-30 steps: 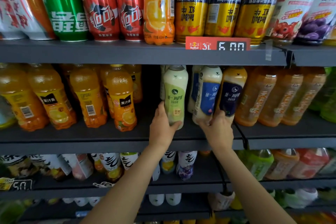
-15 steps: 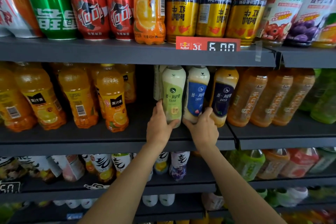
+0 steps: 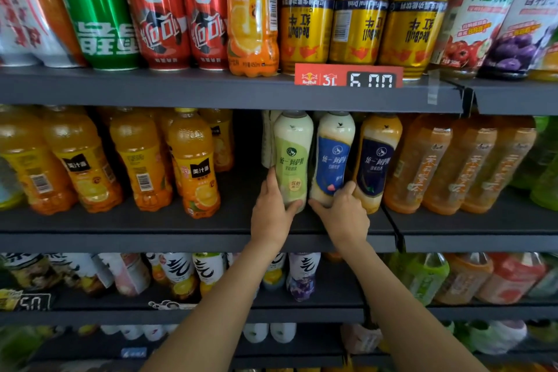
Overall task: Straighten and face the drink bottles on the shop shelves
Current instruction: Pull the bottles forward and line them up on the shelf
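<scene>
Left hand (image 3: pixel 269 214) wraps the base of the green-label bottle (image 3: pixel 293 157): thumb across the lower front, fingers curled round the left side, a firm closed hold low on the body. Right hand (image 3: pixel 342 214) does the same on the blue-label bottle (image 3: pixel 333 157), thumb on the front near the bottom, fingers curled behind on the right and squeezed against the dark-label bottle (image 3: pixel 377 160) next door. All three stand at the front of the middle shelf (image 3: pixel 181 243), close together, labels mostly forward, each leaning a bit right at the top; part of that may be lens distortion. Risks, my read: both holds are low, so a twist or shove tips the tall bottles at the top, and the green one could knock the pale bottles (image 3: pixel 267 139) behind it. The right fingers sit in the gap beside the dark-label bottle, so turning the blue one likely drags or spins that neighbour off facing. The bases are near the shelf lip, so pulling further forward could put one over the edge onto the lower shelf's bottles (image 3: pixel 302 275). To the left is a gap, then the orange juice bottles (image 3: pixel 193 163), two showing barcodes, so those look unfaced. Amber tea bottles (image 3: pixel 453 163) to the right are well clear of the hands. The cans on the top shelf (image 3: pixel 211 90) are not involved.
</scene>
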